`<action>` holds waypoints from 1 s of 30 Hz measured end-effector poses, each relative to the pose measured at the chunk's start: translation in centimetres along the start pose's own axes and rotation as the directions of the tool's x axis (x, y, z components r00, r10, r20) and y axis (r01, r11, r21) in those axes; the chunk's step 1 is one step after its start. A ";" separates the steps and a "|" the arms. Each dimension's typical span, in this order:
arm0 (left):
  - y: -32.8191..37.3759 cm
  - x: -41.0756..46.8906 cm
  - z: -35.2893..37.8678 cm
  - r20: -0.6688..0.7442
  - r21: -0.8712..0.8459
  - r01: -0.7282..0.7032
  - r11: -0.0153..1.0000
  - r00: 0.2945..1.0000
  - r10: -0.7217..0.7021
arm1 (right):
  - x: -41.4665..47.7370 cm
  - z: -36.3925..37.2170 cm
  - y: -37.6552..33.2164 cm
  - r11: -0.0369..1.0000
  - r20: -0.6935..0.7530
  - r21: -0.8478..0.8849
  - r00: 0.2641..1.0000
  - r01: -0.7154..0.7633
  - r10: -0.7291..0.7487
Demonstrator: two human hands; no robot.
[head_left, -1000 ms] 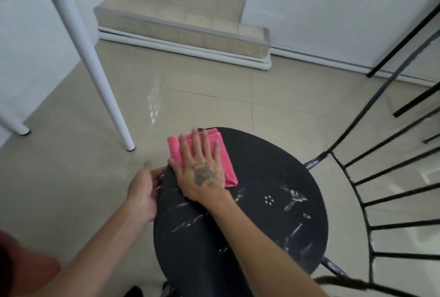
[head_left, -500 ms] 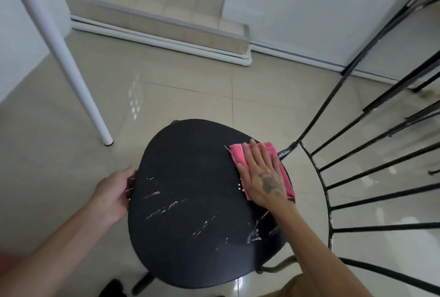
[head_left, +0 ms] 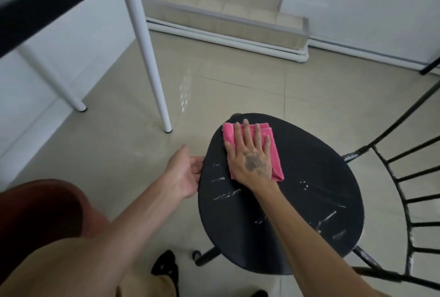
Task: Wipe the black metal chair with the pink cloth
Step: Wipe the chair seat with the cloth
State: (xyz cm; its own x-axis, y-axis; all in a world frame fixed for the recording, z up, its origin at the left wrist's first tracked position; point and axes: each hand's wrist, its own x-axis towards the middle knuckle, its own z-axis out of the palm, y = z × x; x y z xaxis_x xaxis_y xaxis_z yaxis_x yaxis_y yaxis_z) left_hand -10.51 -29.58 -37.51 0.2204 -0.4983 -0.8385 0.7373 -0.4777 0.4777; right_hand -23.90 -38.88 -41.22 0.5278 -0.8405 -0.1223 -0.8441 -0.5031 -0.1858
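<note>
The cloth (head_left: 275, 163) lay on the far left part of the chair seat (head_left: 297, 201), under the right hand (head_left: 252, 161). The left hand (head_left: 183, 175) touched the seat's left edge. The backrest (head_left: 402, 198) stood right, a table leg (head_left: 148, 58) left, a step (head_left: 223, 27) behind.

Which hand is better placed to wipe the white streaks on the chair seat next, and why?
Right. The right hand lies flat on the pink cloth on the black seat, beside the white streaks. The left hand only touches the seat's edge, with no cloth.
</note>
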 end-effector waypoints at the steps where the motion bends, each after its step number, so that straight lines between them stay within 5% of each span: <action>1: 0.1 0.0 -0.2 0.014 -0.015 0.013 1.000 1.000 -0.013 | -0.3 0.1 -0.8 0.998 0.014 -0.022 0.998 0.066 -0.066; 14: 0.2 1.1 -1.4 0.113 0.018 0.061 0.998 0.992 -0.063 | -13.1 0.9 1.3 0.817 0.089 -0.001 0.813 0.577 -0.575; 17: 0.2 1.0 -1.3 0.102 0.029 0.050 0.998 0.993 -0.053 | -9.8 0.3 1.9 0.863 0.077 -0.035 0.862 0.504 -0.500; 23: -0.2 0.8 -0.9 0.056 0.018 0.017 1.000 0.998 -0.018 | -0.2 -1.0 1.3 0.991 0.027 -0.028 0.991 0.134 -0.133; 30: 0.6 -0.4 -0.8 0.074 0.014 0.022 1.000 0.997 -0.023 | -6.1 0.2 -2.2 0.985 0.079 0.003 0.982 0.170 -0.170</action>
State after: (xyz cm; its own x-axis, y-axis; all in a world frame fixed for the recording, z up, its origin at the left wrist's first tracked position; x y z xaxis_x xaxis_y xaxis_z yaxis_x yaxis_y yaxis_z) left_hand -9.65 -29.03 -37.11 0.1556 -0.5396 -0.8274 0.7331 -0.4984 0.4629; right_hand -25.28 -32.61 -40.30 0.6695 -0.7241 -0.1654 -0.7415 -0.6384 -0.2064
